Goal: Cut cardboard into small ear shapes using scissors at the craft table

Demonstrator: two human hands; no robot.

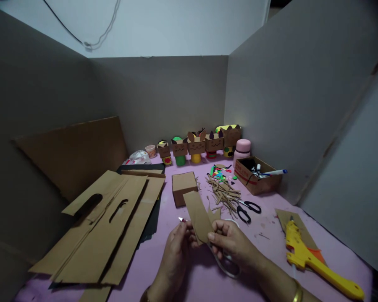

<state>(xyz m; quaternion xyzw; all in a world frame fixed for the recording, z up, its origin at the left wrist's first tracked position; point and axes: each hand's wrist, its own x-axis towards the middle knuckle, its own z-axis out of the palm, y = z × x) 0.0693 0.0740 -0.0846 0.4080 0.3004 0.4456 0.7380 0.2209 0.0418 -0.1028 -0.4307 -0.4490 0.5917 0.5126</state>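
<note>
Both my hands hold a strip of brown cardboard (pixel 198 214) upright over the pink table top (pixel 176 260). My left hand (pixel 176 247) pinches its lower left edge, and a small shiny object pokes out by its fingertips. My right hand (pixel 231 243) grips the strip's lower right side with thumb on top; grey scissors (pixel 222 262) hang under this hand. A small cardboard box (pixel 183 187) stands just beyond the strip.
Flattened cardboard sheets (pixel 103 226) lie at left. A yellow glue gun (pixel 305 256) rests at right, black scissors (pixel 247 208) and cardboard scraps (pixel 223 193) in the middle, an open box with pens (pixel 258 174) behind. Cardboard figures (pixel 197 147) line the back. Grey partitions enclose the table.
</note>
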